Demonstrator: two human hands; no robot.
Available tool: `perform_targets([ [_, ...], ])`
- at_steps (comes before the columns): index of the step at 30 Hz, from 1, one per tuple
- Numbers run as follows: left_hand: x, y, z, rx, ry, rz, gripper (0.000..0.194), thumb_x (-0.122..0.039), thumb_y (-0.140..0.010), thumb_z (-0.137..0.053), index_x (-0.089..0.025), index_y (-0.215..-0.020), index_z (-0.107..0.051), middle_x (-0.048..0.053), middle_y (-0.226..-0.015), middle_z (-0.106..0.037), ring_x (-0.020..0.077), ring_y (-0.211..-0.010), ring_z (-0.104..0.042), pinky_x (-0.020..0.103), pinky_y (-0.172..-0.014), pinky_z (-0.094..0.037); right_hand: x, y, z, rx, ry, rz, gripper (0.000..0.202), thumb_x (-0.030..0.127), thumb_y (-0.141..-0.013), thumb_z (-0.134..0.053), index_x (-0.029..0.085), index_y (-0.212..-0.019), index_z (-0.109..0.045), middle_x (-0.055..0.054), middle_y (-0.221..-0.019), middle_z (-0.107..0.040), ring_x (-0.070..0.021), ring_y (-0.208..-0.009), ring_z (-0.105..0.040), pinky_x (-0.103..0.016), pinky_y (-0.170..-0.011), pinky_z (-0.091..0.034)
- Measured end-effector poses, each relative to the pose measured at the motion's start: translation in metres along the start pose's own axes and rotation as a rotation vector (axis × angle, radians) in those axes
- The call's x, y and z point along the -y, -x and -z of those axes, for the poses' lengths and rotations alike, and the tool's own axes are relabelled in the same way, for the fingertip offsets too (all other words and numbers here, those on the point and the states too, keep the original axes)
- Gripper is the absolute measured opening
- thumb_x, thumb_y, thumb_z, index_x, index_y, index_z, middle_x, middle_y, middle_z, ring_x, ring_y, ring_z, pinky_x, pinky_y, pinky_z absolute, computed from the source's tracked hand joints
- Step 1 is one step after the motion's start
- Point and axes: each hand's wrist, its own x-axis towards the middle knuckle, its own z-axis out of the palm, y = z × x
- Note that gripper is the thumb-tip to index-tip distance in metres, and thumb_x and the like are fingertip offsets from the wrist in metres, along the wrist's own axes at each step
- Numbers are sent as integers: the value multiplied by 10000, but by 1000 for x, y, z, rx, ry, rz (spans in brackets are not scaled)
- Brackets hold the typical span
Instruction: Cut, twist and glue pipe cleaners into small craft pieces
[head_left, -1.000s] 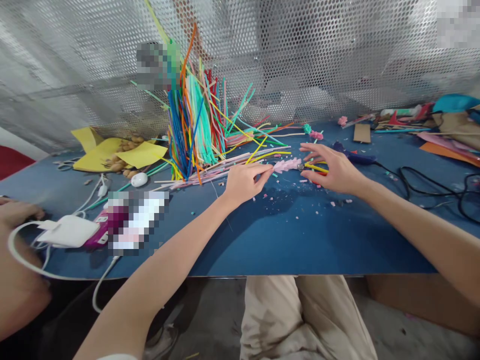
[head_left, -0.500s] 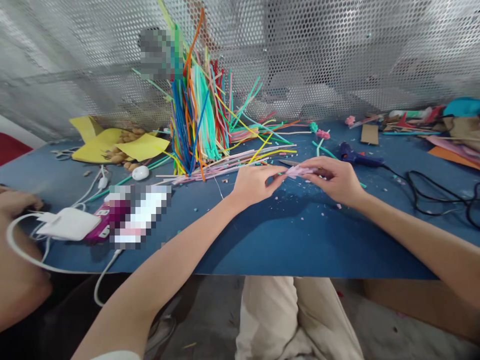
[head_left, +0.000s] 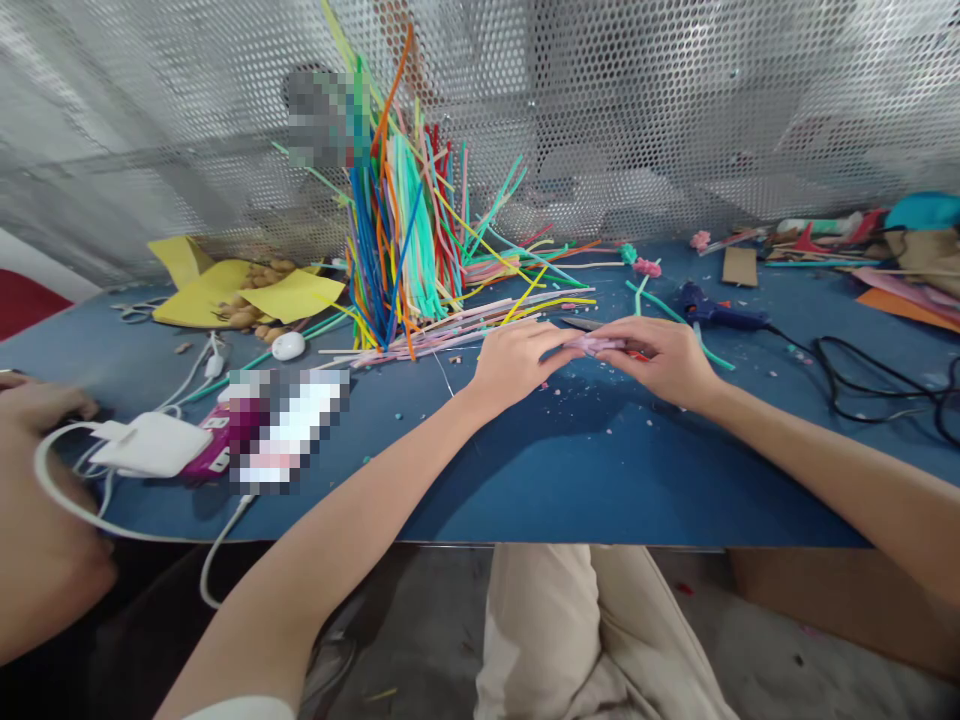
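Nearest, a person's legs in beige cloth trousers sit under the edge of a flat blue tabletop. At far left rests another person's bare arm, beside a boxy white plastic charger. Mid-table, the left hand and right hand meet, thumb and fingers of each pinched on a small pale-pink fuzzy piece held between them, partly hidden. Just behind it shows a pointed grey metal blade. Beyond the right hand lies a dark-blue plastic glue gun; farther left stands a thick bundle of multicoloured fuzzy stems, before a silvery perforated metal screen.
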Motion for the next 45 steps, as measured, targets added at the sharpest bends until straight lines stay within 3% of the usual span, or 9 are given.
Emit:
perform_targets([
  [8,4,0,1,-66,-49,36,346,-513,-974,-565,-273,-1129,-761,21,-983,-788,173,-864,-691,330,-823,-514,-7,0,3,-57,7,-29,215,333,-913,-658,296,-1101,-756,-32,-1076,-758,-203,-900,-717,-390,-780,-621],
  [18,8,0,0,-119,-59,60,323,-508,-963,-588,-270,-1087,-769,17,-1012,-792,187,-877,-693,341,-823,-518,-10,0,10,-133,-38,-109,149,334,-918,-643,305,-987,-773,-15,-947,-765,-199,-809,-727,-398,-762,-625],
  [27,9,-1,1,-184,-46,60,300,-472,-971,-602,-236,-1033,-776,17,-948,-794,168,-850,-705,320,-833,-523,-14,0,14,-179,-29,-146,138,311,-905,-643,273,-977,-755,-32,-960,-760,-208,-833,-737,-415,-797,-638],
  [35,11,1,3,-100,-26,135,392,-461,-1028,-496,-242,-849,-767,-5,-797,-761,145,-775,-680,288,-743,-479,-17,-2,16,-102,94,-81,165,296,-929,-597,265,-978,-752,-32,-978,-763,-205,-877,-723,-406,-835,-608],
  [42,9,0,3,-92,-80,141,419,-495,-1030,-466,-236,-893,-765,12,-839,-772,162,-817,-699,294,-721,-478,-23,-2,17,8,200,-17,226,303,-964,-534,248,-1038,-740,-43,-987,-760,-200,-841,-705,-395,-814,-580],
  [45,10,1,3,-96,-90,146,433,-514,-1025,-464,-239,-879,-764,18,-866,-776,171,-840,-705,301,-715,-482,-25,-3,17,64,221,26,263,317,-958,-548,259,-1159,-708,-63,-1116,-736,-237,-1006,-697,-443,-935,-563],
])
